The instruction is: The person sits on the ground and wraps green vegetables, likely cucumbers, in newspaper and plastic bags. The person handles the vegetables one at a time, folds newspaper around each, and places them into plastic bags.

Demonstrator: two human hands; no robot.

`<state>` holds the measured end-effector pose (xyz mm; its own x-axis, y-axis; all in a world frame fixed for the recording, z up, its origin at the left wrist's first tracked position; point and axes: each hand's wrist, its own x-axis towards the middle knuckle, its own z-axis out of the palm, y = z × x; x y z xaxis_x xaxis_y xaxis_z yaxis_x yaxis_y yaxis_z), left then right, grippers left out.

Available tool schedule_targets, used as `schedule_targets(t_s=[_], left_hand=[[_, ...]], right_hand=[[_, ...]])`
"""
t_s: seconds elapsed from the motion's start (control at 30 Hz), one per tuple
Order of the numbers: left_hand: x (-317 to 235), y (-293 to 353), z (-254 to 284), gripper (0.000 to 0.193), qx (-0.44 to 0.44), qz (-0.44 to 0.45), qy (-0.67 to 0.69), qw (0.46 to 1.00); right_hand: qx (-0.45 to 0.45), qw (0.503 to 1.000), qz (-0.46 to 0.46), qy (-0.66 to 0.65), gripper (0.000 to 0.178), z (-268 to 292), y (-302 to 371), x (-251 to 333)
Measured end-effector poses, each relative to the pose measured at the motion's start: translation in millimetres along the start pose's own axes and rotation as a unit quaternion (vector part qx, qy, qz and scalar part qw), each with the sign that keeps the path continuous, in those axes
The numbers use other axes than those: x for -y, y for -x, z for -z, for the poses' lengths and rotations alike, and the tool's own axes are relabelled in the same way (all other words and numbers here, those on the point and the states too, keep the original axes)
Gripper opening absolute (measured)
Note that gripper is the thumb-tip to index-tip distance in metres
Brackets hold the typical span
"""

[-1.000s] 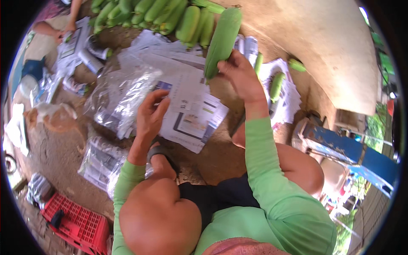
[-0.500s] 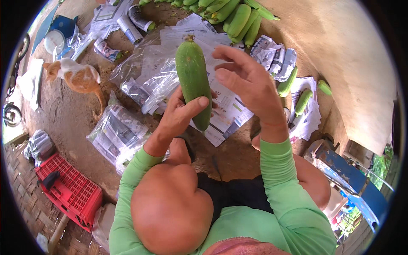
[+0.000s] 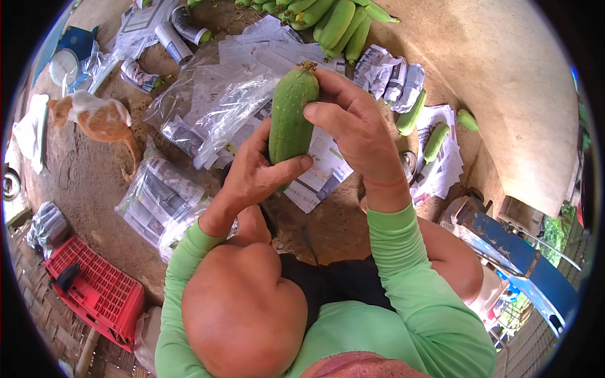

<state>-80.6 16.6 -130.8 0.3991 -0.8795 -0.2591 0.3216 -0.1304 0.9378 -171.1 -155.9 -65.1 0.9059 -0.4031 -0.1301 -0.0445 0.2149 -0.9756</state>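
A thick green gourd [image 3: 291, 116] with small bumps and a dry brown tip is held up in front of me, tilted slightly. My left hand [image 3: 261, 160] wraps round its lower part, the thumb lying across the near side. At its upper right, my right hand [image 3: 353, 120] closes on the gourd with the thumb on the side and the fingers near the tip. Beyond and below it, printed paper sheets [image 3: 321, 173] and a clear plastic bag [image 3: 233, 113] lie on the ground.
Several gourds form a pile [image 3: 337, 28] at the far side. Paper-wrapped bundles [image 3: 409, 88] and loose gourds [image 3: 436, 142] lie to the right. A bagged paper bundle [image 3: 161, 195], an orange-white cat [image 3: 101, 116] and a red crate [image 3: 94, 286] are on the left.
My right hand has come in from the right and taken hold of the gourd's upper end. The gourd has turned and tilted rightward in my left hand. The whole view has shifted slightly.
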Motion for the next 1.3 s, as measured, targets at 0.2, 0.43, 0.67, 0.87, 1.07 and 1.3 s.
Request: schedule_targets(t_s=[0.2, 0.43, 0.67, 0.87, 1.07, 1.3], left_hand=[[-2.3, -0.4, 0.9, 0.055, -0.01, 0.013, -0.016, 1.0], [-1.8, -1.4, 3.2, 0.056, 0.007, 0.024, -0.02, 0.999], [-4.4, 0.7, -0.3, 0.065, 0.003, 0.034, 0.078, 0.996], [-3.1, -0.8, 0.7, 0.061, -0.01, 0.036, 0.072, 0.997], [-1.6, -1.9, -0.3, 0.058, -0.057, 0.011, -0.026, 0.998], [-6.0, -2.2, 3.2, 0.065, -0.108, -0.013, -0.187, 0.976]], right_hand=[[-0.012, 1.0, 0.005, -0.007, 0.038, 0.0, -0.2, -6.1], [-0.025, 0.998, -0.011, -0.051, 0.04, 1.2, 1.5, -8.7], [-0.036, 0.995, 0.007, -0.097, 0.036, 2.7, 1.2, -14.2], [-0.105, 0.992, 0.034, -0.062, 0.017, 15.6, 1.3, -14.4], [-0.117, 0.986, 0.024, 0.113, 0.028, 6.5, -1.8, -14.6], [-0.116, 0.986, 0.001, 0.119, 0.029, 7.1, -0.7, -12.3]])
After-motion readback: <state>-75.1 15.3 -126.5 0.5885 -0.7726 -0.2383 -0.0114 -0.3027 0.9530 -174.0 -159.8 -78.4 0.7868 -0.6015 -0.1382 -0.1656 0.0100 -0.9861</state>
